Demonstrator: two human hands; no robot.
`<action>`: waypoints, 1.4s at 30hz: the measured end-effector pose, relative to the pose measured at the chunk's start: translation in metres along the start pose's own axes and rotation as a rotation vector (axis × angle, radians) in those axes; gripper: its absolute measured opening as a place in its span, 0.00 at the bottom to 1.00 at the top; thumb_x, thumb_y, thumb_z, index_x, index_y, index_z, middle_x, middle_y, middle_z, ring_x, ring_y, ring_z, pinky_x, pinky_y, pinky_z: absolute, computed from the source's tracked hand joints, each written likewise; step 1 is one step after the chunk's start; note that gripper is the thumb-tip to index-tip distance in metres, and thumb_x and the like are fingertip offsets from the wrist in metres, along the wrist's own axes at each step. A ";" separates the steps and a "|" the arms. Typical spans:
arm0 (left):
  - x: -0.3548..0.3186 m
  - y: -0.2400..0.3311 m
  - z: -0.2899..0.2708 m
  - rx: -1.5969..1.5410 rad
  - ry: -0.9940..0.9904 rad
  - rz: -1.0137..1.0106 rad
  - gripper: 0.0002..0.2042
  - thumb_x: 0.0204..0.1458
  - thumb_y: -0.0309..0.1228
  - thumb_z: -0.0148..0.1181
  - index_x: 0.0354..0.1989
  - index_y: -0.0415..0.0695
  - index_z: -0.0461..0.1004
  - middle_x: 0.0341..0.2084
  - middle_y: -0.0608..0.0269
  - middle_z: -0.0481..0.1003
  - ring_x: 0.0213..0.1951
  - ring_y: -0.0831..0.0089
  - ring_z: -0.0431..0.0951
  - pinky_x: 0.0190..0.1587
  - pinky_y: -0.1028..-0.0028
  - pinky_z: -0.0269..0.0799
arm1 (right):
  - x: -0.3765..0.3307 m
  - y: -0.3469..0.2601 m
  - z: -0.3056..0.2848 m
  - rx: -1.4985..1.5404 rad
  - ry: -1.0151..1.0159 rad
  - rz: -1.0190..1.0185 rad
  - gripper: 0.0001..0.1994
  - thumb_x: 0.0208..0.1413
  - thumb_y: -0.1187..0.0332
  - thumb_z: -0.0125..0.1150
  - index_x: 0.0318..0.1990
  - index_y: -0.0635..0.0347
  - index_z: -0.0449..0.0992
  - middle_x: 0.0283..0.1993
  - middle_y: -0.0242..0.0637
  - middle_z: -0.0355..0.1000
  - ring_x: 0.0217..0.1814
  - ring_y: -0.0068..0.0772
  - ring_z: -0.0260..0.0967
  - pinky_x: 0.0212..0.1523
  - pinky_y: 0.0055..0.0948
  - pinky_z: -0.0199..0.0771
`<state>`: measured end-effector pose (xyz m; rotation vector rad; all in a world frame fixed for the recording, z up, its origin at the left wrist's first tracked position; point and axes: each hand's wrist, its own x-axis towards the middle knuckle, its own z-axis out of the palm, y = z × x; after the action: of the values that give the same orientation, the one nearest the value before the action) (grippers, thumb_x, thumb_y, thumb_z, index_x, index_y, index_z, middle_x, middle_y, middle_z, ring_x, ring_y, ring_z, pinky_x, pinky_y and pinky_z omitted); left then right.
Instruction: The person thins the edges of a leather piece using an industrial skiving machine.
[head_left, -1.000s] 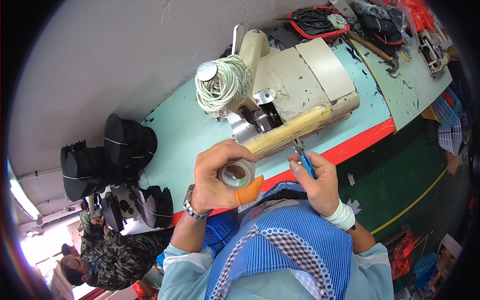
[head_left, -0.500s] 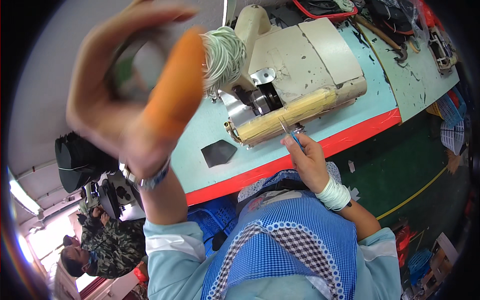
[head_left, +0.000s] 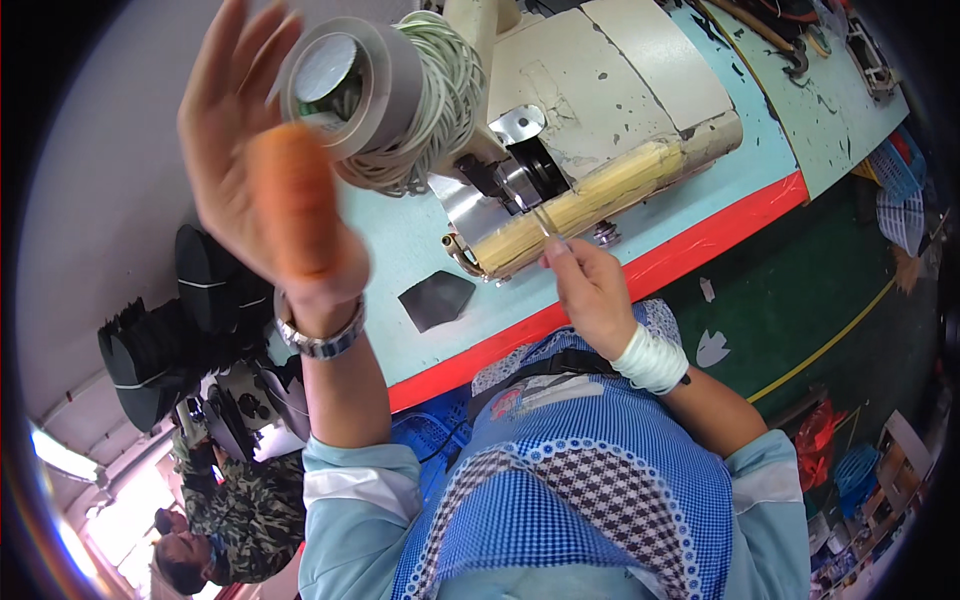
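Observation:
My left hand (head_left: 250,170) is raised at the upper left with fingers stretched and apart, holding nothing. An orange cover sits on its thumb, blurred by motion. Right beside it is a wide clear tape roll (head_left: 385,85), with a bundle of pale cord loops (head_left: 445,80) against it, by the sewing machine (head_left: 590,70). My right hand (head_left: 595,295) pinches a slim pointed metal tool (head_left: 546,222), its two-pronged tip over the machine's yellow-wrapped arm (head_left: 575,210). Its grip end is hidden by my fingers. A dark pentagonal piece (head_left: 437,300) lies flat on the table.
Red tape (head_left: 700,240) edges the light blue table. A hammer (head_left: 770,35) lies at the far right. Stacked black pieces (head_left: 145,365) stand at the left, near a person in camouflage clothing (head_left: 245,515). A blue basket (head_left: 425,440) is below the table.
My left hand has moved away from the tape roll and its curled fingers have straightened, uncovering the roll. My right hand has shifted slightly left and up with the tool.

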<state>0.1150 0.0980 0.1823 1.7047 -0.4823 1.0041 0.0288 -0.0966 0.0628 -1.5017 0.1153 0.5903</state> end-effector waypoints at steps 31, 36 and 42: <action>-0.313 -0.025 -0.114 1.223 -0.666 -0.887 0.40 0.54 0.50 0.47 0.66 0.35 0.40 0.66 0.40 0.37 0.68 0.48 0.34 0.64 0.47 0.25 | 0.012 -0.004 0.041 0.221 0.106 0.121 0.20 0.62 0.56 0.47 0.26 0.65 0.69 0.12 0.24 0.54 0.13 0.13 0.50 0.14 0.17 0.51; -0.312 -0.024 -0.115 1.195 -0.651 -0.911 0.43 0.52 0.52 0.50 0.66 0.34 0.40 0.66 0.39 0.37 0.68 0.48 0.33 0.64 0.48 0.23 | 0.013 -0.007 0.040 0.283 0.099 0.158 0.20 0.62 0.57 0.49 0.25 0.65 0.69 0.12 0.24 0.54 0.13 0.13 0.49 0.14 0.18 0.49; -0.311 -0.025 -0.120 1.152 -0.620 -0.902 0.44 0.49 0.52 0.54 0.66 0.36 0.42 0.66 0.39 0.38 0.68 0.48 0.35 0.65 0.48 0.26 | 0.014 -0.008 0.036 0.296 0.129 0.102 0.19 0.61 0.57 0.49 0.26 0.64 0.69 0.12 0.23 0.54 0.13 0.13 0.48 0.14 0.18 0.48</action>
<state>-0.0891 0.1692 -0.0724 2.8433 0.6414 -0.0370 0.0342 -0.0577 0.0671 -1.2497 0.3656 0.5321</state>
